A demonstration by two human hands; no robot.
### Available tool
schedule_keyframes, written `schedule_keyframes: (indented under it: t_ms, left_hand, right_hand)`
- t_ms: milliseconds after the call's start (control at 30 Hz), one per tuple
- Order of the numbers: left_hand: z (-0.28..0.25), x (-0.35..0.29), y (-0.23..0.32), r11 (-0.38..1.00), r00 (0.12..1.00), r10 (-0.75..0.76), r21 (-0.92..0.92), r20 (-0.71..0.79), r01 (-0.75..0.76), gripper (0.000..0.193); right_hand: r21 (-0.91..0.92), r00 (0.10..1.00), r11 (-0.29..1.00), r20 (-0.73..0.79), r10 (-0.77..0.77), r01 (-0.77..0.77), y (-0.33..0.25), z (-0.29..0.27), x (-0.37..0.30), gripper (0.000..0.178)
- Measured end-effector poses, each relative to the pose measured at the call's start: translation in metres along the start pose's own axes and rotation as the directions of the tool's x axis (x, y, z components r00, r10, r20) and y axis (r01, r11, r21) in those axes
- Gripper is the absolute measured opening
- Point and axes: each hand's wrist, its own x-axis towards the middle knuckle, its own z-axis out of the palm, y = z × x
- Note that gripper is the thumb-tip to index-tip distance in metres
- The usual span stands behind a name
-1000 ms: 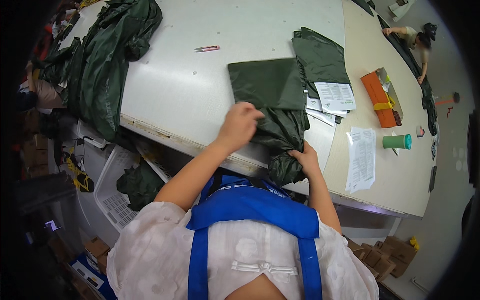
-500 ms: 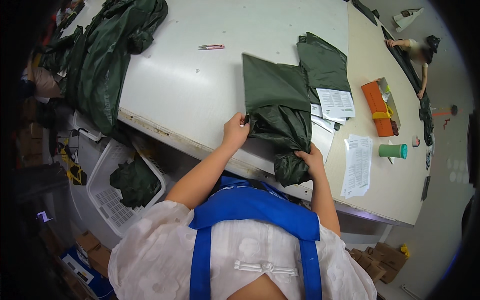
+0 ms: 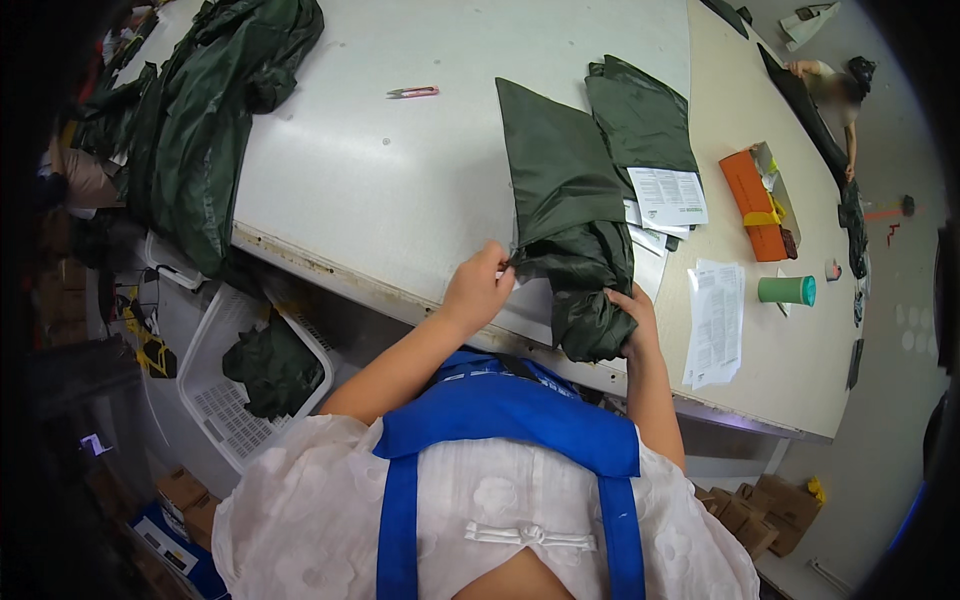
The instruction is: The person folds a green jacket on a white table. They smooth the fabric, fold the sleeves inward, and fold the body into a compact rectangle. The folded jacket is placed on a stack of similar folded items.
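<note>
Between my hands is a dark green fabric pouch [image 3: 565,170], its flat end pointing away from me and its near part bunched up. My left hand [image 3: 480,287] pinches the pouch's left edge, fingers closed. Around the crumpled near end, by the table's front edge, my right hand [image 3: 634,315] is closed on the fabric; some of its fingers are hidden by the cloth. Just right of the pouch lie folded green fabric pieces [image 3: 642,115], with printed paper sheets [image 3: 668,197] partly on them. Small pink-handled thread snips [image 3: 413,92] lie farther off on the white table [image 3: 400,190].
A heap of green fabric [image 3: 205,140] hangs over the table edge at left, above a white plastic basket [image 3: 215,390] holding more fabric. An orange box [image 3: 755,205], a green cylinder [image 3: 787,290] and a paper stack [image 3: 715,322] stand at right. A co-worker [image 3: 835,95] works at far right.
The pouch's flat end has tilted and swung slightly right. My left hand has moved a little nearer and right along its edge; my right hand has turned around the bunched end.
</note>
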Motion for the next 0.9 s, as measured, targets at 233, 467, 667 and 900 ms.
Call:
schedule_keyframes:
  t_ms: [233,467,667,900]
  left_hand:
    - [0.014,-0.016,0.016,0.976,0.959,0.183,0.078,0.217,-0.204,0.019]
    - [0.014,0.049,0.063,0.764,0.839,0.54,0.455,-0.064,-0.457,0.024]
    - [0.025,0.082,0.044,0.686,0.913,0.376,0.614,0.159,-0.389,0.011]
    - [0.041,0.068,0.069,0.605,0.67,0.64,0.291,0.375,-0.741,0.01]
  right_hand:
    - [-0.149,0.989,0.978,0.025,-0.143,0.145,0.013,0.025,0.008,0.042]
    - [-0.746,0.962,0.62,0.109,-0.249,0.245,-0.002,0.046,-0.008,0.07]
    - [-0.916,0.907,0.192,0.284,-0.312,0.353,-0.013,0.057,-0.02,0.083]
    - [-0.865,0.831,0.074,0.449,-0.329,0.496,-0.005,0.05,-0.011,0.07]
